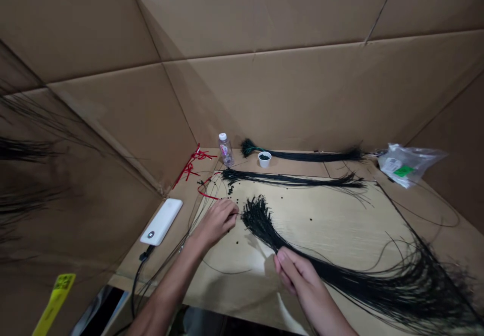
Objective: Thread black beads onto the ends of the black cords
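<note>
A large bundle of thin black wire-like strands [333, 273] crosses the board from the centre to the lower right. My right hand [297, 270] is wrapped round it behind its thick, crinkled end [259, 217], which points up and left. My left hand [219, 220] is closed in a pinch just left of that end. A thin dark strand [239, 214] runs between its fingertips and the bundle; exactly what the fingertips press on is partly hidden. Tiny black beads or bits [230, 190] lie scattered beyond my left hand. A red ribbon [206, 193] curls near its knuckles.
Behind lie a second black bundle [291, 178] and a third [310, 155], with a small white cup [264, 160] of dark bits and a clear bottle [226, 152]. A white power bank [162, 220] with cable sits left, a plastic bag [404, 164] right. Cardboard walls [283, 94] enclose the board.
</note>
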Demonstrator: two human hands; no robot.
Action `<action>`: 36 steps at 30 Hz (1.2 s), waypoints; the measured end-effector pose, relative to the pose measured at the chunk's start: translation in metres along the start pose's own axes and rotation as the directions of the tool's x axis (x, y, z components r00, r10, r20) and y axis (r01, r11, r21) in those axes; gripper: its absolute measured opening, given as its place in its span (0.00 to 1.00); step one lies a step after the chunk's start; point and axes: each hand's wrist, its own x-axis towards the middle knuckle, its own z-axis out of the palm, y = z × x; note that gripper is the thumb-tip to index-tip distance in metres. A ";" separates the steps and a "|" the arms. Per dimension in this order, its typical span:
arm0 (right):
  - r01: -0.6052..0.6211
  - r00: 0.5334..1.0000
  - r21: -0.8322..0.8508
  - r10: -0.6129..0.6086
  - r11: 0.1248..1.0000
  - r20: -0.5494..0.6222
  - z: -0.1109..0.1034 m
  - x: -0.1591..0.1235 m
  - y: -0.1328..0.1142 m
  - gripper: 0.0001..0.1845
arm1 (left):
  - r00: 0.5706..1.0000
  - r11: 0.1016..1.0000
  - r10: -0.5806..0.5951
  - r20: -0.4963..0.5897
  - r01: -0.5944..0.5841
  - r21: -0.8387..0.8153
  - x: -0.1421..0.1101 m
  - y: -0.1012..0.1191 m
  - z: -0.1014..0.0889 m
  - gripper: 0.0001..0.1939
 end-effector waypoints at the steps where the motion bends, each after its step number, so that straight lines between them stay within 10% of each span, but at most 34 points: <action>1: 0.038 0.999 -0.021 -0.038 0.999 -0.011 0.002 0.003 -0.004 0.37 | 1.000 1.000 0.009 -0.003 -0.009 0.016 -0.003 -0.001 -0.005 0.07; 7: 0.172 0.982 -0.268 -0.186 0.948 -0.029 0.006 0.018 -0.028 0.30 | 0.995 0.991 0.066 -0.069 -0.057 0.125 -0.017 0.016 -0.060 0.08; 15: 0.550 0.810 -0.460 -0.578 0.697 0.093 0.026 0.075 -0.032 0.18 | 0.942 0.946 0.294 -0.165 -0.261 0.194 -0.014 0.091 -0.111 0.05; 36: 0.486 0.849 -0.097 -0.443 0.869 0.287 0.050 0.106 -0.033 0.27 | 0.972 0.919 0.236 0.022 -0.216 -0.331 0.016 0.047 -0.165 0.06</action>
